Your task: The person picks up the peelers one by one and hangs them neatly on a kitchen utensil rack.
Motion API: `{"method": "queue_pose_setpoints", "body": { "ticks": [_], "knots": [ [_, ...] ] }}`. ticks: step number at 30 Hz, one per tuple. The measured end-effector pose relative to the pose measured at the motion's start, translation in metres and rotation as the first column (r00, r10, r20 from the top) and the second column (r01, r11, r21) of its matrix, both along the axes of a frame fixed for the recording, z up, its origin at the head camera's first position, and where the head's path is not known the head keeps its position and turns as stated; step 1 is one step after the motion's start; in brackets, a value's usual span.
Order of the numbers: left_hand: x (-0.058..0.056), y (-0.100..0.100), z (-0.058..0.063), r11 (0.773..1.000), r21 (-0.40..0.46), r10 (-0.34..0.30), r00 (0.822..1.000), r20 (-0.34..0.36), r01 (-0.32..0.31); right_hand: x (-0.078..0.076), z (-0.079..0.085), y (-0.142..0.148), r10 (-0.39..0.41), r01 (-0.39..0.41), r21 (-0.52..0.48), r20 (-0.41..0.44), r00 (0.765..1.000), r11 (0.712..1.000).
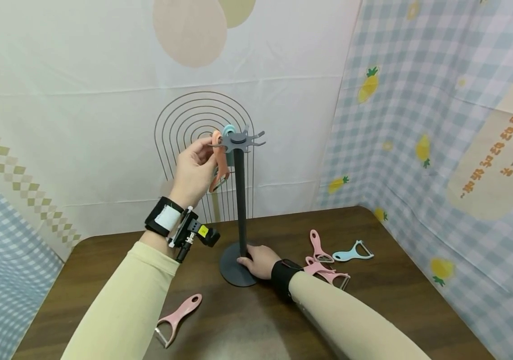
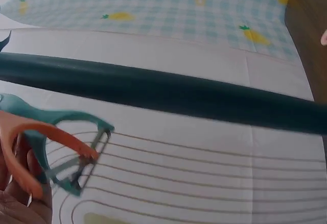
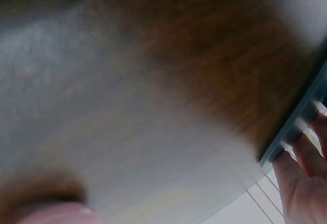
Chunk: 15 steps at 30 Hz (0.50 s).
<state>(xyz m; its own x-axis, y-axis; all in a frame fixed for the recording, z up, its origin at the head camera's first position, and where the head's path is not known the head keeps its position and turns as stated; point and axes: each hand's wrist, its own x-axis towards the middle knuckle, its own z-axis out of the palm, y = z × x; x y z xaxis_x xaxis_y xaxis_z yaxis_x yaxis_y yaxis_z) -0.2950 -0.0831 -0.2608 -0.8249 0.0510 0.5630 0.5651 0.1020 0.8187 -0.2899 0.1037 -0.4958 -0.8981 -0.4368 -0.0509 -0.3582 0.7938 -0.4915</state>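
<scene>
My left hand [image 1: 195, 167] is raised beside the top of a dark grey rotating hook stand [image 1: 240, 200], pinching an orange Y-shaped peeler [image 1: 220, 162] by its handle. That handle's top end overlaps one of the stand's hooks in the head view. Just behind it a teal peeler [image 2: 66, 116] hangs at the hooks, its blade end lower and near the orange one. Down at the stand's round base [image 1: 231, 270], my right hand [image 1: 263, 261] grips the edge, thumb on top near the pole. In the right wrist view, its fingers [image 3: 306, 155] lie along the base rim.
On the brown table [image 1: 256, 320], a pink peeler [image 1: 179, 315] lies at the front left. Several more pink peelers [image 1: 317, 247] lie right of the stand, partly behind my right wrist, with a light blue peeler [image 1: 353, 252] beside them. A patterned cloth [image 1: 292, 125] hangs behind the table.
</scene>
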Motion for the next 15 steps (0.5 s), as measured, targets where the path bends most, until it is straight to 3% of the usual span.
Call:
{"method": "queue_pose_setpoints", "body": {
  "ticks": [4, 7, 11, 13, 15],
  "knots": [
    [0.003, -0.015, -0.020, 0.993, -0.116, -0.006, 1.000, 0.016, 0.008, 0.001, -0.003, 0.000, 0.006, -0.006, -0.004, -0.013, 1.000, 1.000],
    [-0.001, -0.037, -0.052, 0.959, -0.282, 0.024, 0.995, 0.092, 0.003, 0.002, -0.004, 0.001, 0.013, -0.013, 0.000, -0.020, 1.000, 1.000],
    [0.006, -0.063, -0.095, 0.868, -0.493, 0.067, 0.970, 0.232, 0.058, 0.002, -0.002, 0.001, 0.019, -0.019, -0.004, -0.016, 1.000, 1.000],
    [0.012, -0.071, -0.115, 0.800, -0.591, 0.078, 0.959, 0.274, 0.104, 0.002, -0.001, 0.001, 0.018, -0.018, -0.009, -0.010, 1.000, 1.000],
    [0.019, -0.076, -0.132, 0.717, -0.677, 0.071, 0.949, 0.306, 0.165, 0.001, -0.001, 0.002, 0.012, -0.012, -0.010, -0.001, 1.000, 1.000]
  ]
}}
